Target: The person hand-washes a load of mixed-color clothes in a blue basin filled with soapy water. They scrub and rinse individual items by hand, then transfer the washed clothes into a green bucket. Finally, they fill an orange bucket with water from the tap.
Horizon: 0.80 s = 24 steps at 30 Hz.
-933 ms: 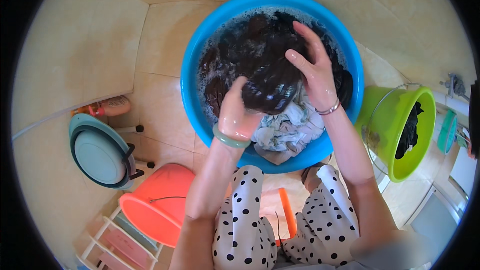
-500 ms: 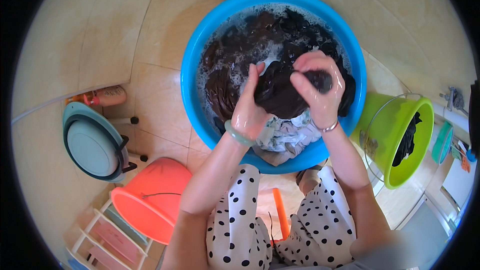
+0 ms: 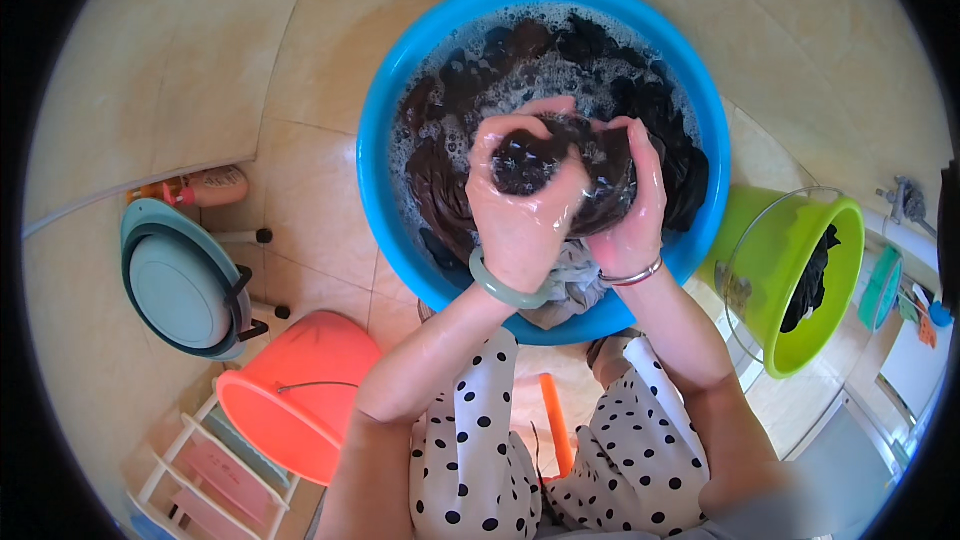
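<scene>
Both hands grip a wet, dark brown garment [image 3: 608,175] over the middle of the blue washtub [image 3: 377,190]. My left hand [image 3: 518,225] is closed with its fingers curled round one dark bunch of it. Cupped at the other side, my right hand [image 3: 640,210] presses the cloth from the right. Under my wrists lies pale, light-patterned cloth [image 3: 565,295] near the tub's front rim. More dark clothes [image 3: 440,185] soak in the sudsy water around my hands. A pale green bangle circles my left wrist, a silver one my right.
A lime green bucket [image 3: 745,230] holding black cloth [image 3: 812,285] leans at the right. To the left are a coral bucket [image 3: 310,370], a white rack [image 3: 165,470], a folding grey-green basin [image 3: 180,290] and a pink bottle [image 3: 218,186]. Tiled walls enclose the tub; a tap [image 3: 908,200] sits far right.
My left hand has moved up and right and closed round the dark cloth. My right hand has turned and lowered, its fingers now against the bundle, which has been lifted and bunched.
</scene>
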Tool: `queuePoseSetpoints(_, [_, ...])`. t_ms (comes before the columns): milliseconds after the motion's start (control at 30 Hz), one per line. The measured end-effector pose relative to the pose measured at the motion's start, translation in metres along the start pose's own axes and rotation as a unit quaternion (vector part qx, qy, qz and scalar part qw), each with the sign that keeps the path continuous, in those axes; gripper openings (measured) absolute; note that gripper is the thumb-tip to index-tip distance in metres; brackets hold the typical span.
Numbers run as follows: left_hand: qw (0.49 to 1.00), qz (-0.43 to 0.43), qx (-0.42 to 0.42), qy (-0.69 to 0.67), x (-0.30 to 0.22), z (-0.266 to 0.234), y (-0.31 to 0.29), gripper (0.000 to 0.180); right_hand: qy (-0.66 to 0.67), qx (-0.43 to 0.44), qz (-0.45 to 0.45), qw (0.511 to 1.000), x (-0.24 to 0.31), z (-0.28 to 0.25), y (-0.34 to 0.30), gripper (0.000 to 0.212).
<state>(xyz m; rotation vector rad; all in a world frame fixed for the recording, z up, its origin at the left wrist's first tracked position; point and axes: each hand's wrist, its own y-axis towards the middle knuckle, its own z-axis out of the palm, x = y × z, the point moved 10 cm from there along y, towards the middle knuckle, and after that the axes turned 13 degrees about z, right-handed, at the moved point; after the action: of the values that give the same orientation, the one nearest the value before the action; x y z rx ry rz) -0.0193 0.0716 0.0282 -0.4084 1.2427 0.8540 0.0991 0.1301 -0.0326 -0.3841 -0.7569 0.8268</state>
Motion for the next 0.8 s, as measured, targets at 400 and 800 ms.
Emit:
queuePoseSetpoints(400, [0.844,0.381,0.335,0.172,-0.075,0.067,-0.033,0.026,-0.128,0.223,0.088,0.962,-0.019,0.013,0.006,0.026])
queuePoseSetpoints(800, [0.664,0.509,0.511,0.195,-0.076,0.068,-0.107,0.012,-0.386,0.246,0.294,0.839,-0.035,0.059,-0.012,0.021])
